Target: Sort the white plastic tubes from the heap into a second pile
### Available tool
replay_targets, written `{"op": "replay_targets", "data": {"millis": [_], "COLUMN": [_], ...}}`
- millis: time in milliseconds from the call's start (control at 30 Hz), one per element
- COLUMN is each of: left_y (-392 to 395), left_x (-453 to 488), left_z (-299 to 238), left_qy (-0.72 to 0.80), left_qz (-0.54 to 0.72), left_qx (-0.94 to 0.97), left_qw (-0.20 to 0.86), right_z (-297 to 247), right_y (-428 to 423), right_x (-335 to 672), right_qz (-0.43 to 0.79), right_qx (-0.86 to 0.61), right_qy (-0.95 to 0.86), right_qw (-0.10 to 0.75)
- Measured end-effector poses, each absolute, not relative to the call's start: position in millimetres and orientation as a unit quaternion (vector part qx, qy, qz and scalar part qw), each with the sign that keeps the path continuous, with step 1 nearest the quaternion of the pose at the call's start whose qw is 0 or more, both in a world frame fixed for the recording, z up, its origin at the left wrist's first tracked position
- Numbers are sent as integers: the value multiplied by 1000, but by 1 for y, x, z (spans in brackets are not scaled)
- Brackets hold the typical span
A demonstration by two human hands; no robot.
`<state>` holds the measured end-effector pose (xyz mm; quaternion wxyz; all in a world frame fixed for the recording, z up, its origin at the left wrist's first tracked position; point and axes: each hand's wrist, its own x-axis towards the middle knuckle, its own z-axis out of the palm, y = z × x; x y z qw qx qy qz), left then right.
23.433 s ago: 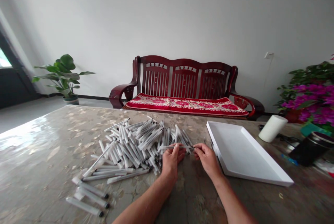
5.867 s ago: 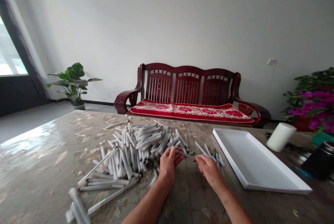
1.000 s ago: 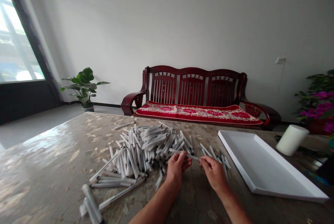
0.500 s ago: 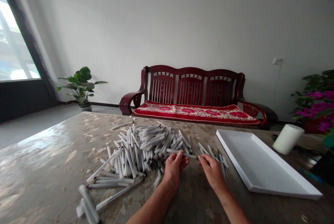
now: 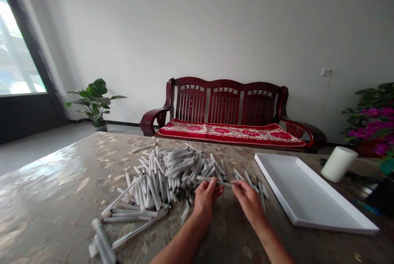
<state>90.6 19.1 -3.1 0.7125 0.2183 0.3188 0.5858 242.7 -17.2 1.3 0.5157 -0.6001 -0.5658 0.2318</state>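
Using the held pen as the middle of the clock: out at 8 o'clock there's a handful of loose pens (image 5: 104,237) on the near left, straight slim sticks in cloudy plastic, at least one with a dark end. At about 9 o'clock is the big pile (image 5: 180,165), pens crossing every which way, frosty and smooth-looking with black tips poking out, all on a brownish table (image 5: 58,202) with a patchy print and a shiny glare spot. The left hand (image 5: 203,200) has thumb and fingers pinched around the pen (image 5: 222,183), which sits nearly level, dipping slightly to the right. The right hand (image 5: 248,200) has its fingertips drawn together on the pen's right end, though the exact grip is too small to make out. My read: the step is working on that end, and the next move calls for a steady left hold with the right fingers lined up with the barrel, since something that thin probably rolls easily. At 3 o'clock, just beside the right hand, lies a smaller bunch (image 5: 261,194) of pens, then a shallow white tray (image 5: 308,190), flat-bottomed, low-walled, maybe card, and past it a chunky matte white roll (image 5: 338,164).
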Motion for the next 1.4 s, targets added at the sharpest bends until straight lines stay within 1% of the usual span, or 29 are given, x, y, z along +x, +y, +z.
{"op": "replay_targets", "data": {"millis": [67,133,267,433,600,700,900,1067,1167,1233,1400], "left_y": [19,19,19,19,19,19,18,17,19,21,23], "left_x": [91,90,90,90,89,88,90,91,87,84,82], "left_z": [-3,-4,-3,-4,-3,-2,-2,-3,-3,-3,-5], "left_qy": [319,320,317,322,330,334,345,365,375,374,366], "left_qz": [585,583,588,590,594,596,592,599,611,614,612], "left_qx": [221,220,214,223,228,225,238,240,222,222,236], "left_qw": [712,713,713,706,697,695,688,671,661,659,660], "right_z": [1,1,2,-2,1,4,-1,-8,-10,-11,-14], "right_y": [-17,-17,-17,-16,-16,-18,-15,-13,-11,-10,-7], "right_x": [243,242,242,243,243,242,240,242,249,254,264], "right_qz": [252,245,211,281,239,258,297,290,276,248,126], "right_qx": [-616,-624,-599,-613,-594,-598,-610,-605,-598,-607,-638], "right_qy": [-563,-567,-581,-548,-576,-561,-549,-536,-522,-522,-579], "right_qw": [490,478,508,494,508,510,488,513,543,546,491]}}
